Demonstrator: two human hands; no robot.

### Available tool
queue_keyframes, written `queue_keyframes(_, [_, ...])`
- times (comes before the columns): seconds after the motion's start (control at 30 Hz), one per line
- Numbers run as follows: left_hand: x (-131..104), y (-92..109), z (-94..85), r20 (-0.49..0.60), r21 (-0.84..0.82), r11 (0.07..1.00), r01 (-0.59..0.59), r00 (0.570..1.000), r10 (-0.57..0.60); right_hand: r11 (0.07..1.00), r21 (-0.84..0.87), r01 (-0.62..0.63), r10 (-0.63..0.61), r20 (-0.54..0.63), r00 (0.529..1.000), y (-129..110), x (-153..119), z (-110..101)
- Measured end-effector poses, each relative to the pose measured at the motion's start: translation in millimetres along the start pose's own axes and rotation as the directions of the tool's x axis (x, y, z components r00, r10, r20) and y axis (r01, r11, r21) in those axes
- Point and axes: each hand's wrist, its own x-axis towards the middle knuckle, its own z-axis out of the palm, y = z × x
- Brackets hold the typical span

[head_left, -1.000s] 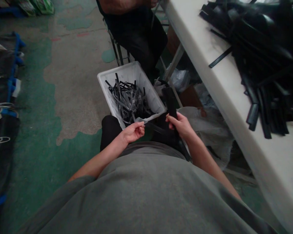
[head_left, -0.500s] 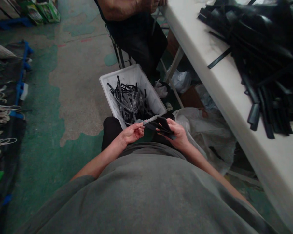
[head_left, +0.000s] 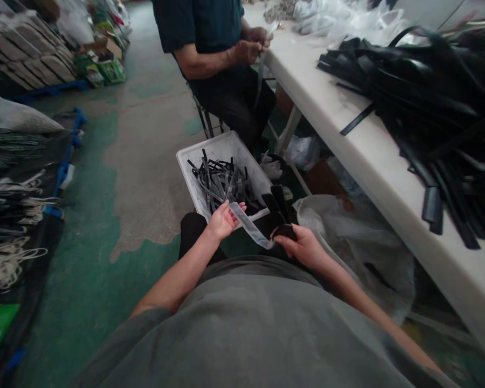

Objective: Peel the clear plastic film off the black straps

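My left hand (head_left: 223, 222) is in front of my lap, its thumb and fingers at the upper end of a clear plastic sleeve (head_left: 250, 226). The sleeve is long, narrow and flat, and slants down to the right, where its lower end meets my other hand. My right hand (head_left: 301, 243) grips several flat black strips (head_left: 278, 207), which fan upward out of the fist. Just beyond both hands sits a white plastic bin (head_left: 189, 171), with black strips and clear sleeves (head_left: 220, 180) jumbled inside it.
A co-worker (head_left: 214, 48) sits across from me, holding a clear strip. To my right runs a white table (head_left: 327, 102) with a large heap of black strips (head_left: 424, 102). A whitish sack (head_left: 347, 231) lies under it. Bundled cords (head_left: 8, 264) are on the left.
The view has tilted up, showing more of the co-worker. The clear sleeve now stretches openly between my hands, and the black strips in my right hand have turned upward.
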Motion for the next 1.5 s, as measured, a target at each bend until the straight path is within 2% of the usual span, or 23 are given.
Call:
queue_keyframes(0.07, [20, 32, -2.4, -0.152, -0.065, 0.990, -0.129, 0.981, 0.118, 0.997, -0.007, -0.071, 0.072, 0.075, 0.995, 6, -16, -6])
queue_keyframes(0.17, [40, 79, 1.5, -0.324, -0.081, 0.926, -0.369, 0.888, 0.325, 0.993, -0.009, -0.121, 0.121, 0.109, 0.987, 21, -29, -8])
queue_keyframes(0.2, [41, 89, 4.3, -0.337, -0.064, 0.896, -0.439, 0.855, 0.395, 0.992, 0.001, -0.125, 0.124, 0.102, 0.987, 24, -30, -8])
queue_keyframes(0.27, [38, 97, 10.6, -0.281, 0.007, 0.849, -0.528, 0.814, 0.508, 0.991, 0.044, -0.125, 0.120, 0.089, 0.989, 26, -26, -5])
queue_keyframes(0.33, [29, 87, 15.5, -0.152, 0.121, 0.834, -0.539, 0.820, 0.552, 0.989, 0.106, -0.106, 0.098, 0.084, 0.992, 19, -17, -3])
queue_keyframes(0.37, [23, 77, 17.0, -0.075, 0.191, 0.834, -0.518, 0.839, 0.538, 0.986, 0.141, -0.085, 0.076, 0.071, 0.995, 13, -10, -3])
queue_keyframes(0.5, [-2, 22, 14.7, 0.180, 0.472, 0.805, -0.360, 0.933, 0.312, 0.959, 0.282, 0.042, -0.029, -0.047, 0.998, -12, 25, -5])
queue_keyframes(0.6, [-14, -9, 7.6, 0.277, 0.603, 0.743, -0.290, 0.950, 0.146, 0.915, 0.389, 0.105, -0.072, -0.100, 0.992, -20, 51, -10])
queue_keyframes(0.67, [-19, -21, 3.1, 0.307, 0.663, 0.701, -0.264, 0.949, 0.067, 0.884, 0.438, 0.161, -0.111, -0.136, 0.984, -22, 61, -13])
queue_keyframes(0.77, [-25, -28, 1.9, 0.320, 0.754, 0.614, -0.234, 0.947, -0.032, 0.862, 0.459, 0.213, -0.159, -0.154, 0.975, -25, 66, -16])
queue_keyframes(0.83, [-28, -27, 7.8, 0.348, 0.771, 0.580, -0.265, 0.937, -0.035, 0.869, 0.444, 0.217, -0.167, -0.150, 0.974, -28, 65, -15])
queue_keyframes(0.97, [-30, -25, 35.0, 0.485, 0.694, 0.534, -0.482, 0.862, 0.147, 0.910, 0.374, 0.179, -0.140, -0.129, 0.982, -35, 61, -6])
queue_keyframes(1.03, [-30, -27, 48.9, 0.511, 0.704, 0.438, -0.559, 0.827, 0.234, 0.924, 0.343, 0.166, -0.130, -0.125, 0.984, -41, 56, -2])
queue_keyframes(1.1, [-29, -31, 56.5, 0.518, 0.754, 0.305, -0.581, 0.813, 0.267, 0.930, 0.329, 0.164, -0.117, -0.159, 0.980, -47, 48, -2])
queue_keyframes(1.2, [-30, -39, 52.6, 0.528, 0.814, 0.136, -0.564, 0.818, 0.230, 0.925, 0.329, 0.188, -0.103, -0.258, 0.961, -54, 32, -10])
queue_keyframes(1.3, [-32, -44, 36.5, 0.512, 0.847, 0.056, -0.529, 0.839, 0.184, 0.908, 0.335, 0.252, -0.126, -0.355, 0.926, -53, 18, -23])
queue_keyframes(1.37, [-33, -45, 23.4, 0.502, 0.859, 0.055, -0.509, 0.858, 0.105, 0.896, 0.343, 0.283, -0.129, -0.410, 0.903, -46, 14, -32])
queue_keyframes(1.4, [-34, -45, 16.7, 0.496, 0.863, 0.087, -0.497, 0.868, 0.034, 0.890, 0.352, 0.289, -0.118, -0.434, 0.893, -42, 13, -36])
queue_keyframes(1.5, [-37, -47, -3.4, 0.417, 0.888, 0.289, -0.359, 0.892, -0.175, 0.893, 0.364, 0.264, -0.070, -0.468, 0.881, -27, 10, -47])
